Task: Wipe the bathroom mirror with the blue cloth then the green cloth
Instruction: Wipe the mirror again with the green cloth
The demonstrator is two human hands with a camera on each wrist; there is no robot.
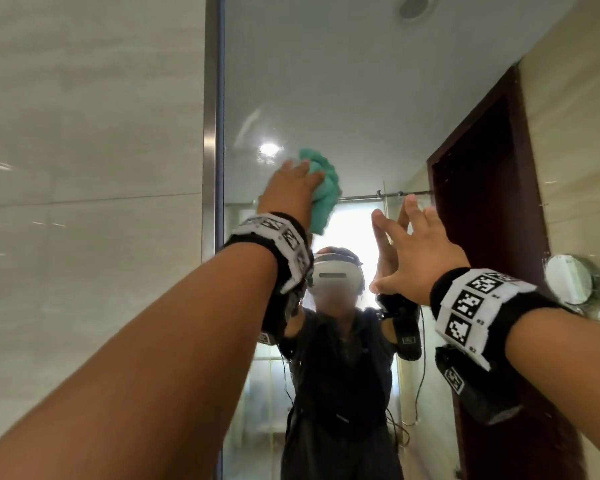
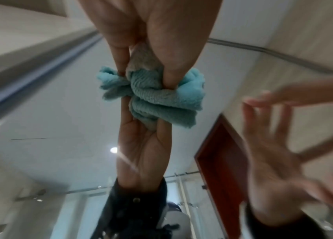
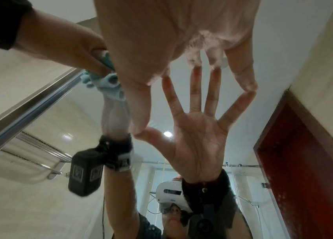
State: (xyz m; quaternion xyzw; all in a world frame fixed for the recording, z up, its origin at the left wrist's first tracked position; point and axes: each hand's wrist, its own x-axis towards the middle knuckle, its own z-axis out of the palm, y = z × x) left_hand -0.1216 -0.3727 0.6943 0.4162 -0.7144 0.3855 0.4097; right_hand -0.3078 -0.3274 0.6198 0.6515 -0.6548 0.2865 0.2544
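Note:
The bathroom mirror (image 1: 326,81) fills the view ahead and reflects me. My left hand (image 1: 291,188) is raised near the mirror's left edge. It grips a bunched green cloth (image 1: 326,195) and presses it against the glass. In the left wrist view the cloth (image 2: 161,97) looks paler blue-green, squeezed between the fingers (image 2: 167,64) and their reflection. My right hand (image 1: 409,251) is spread flat to the right of the cloth. Its fingertips (image 3: 249,85) touch the glass and hold nothing. No second cloth is in view.
A metal frame strip (image 1: 212,133) bounds the mirror on the left, with a tiled wall (image 1: 84,133) beyond it. A small round mirror (image 1: 568,282) is mounted on the wall at the right. A dark red door (image 1: 482,202) and a towel rack (image 3: 39,153) appear only as reflections.

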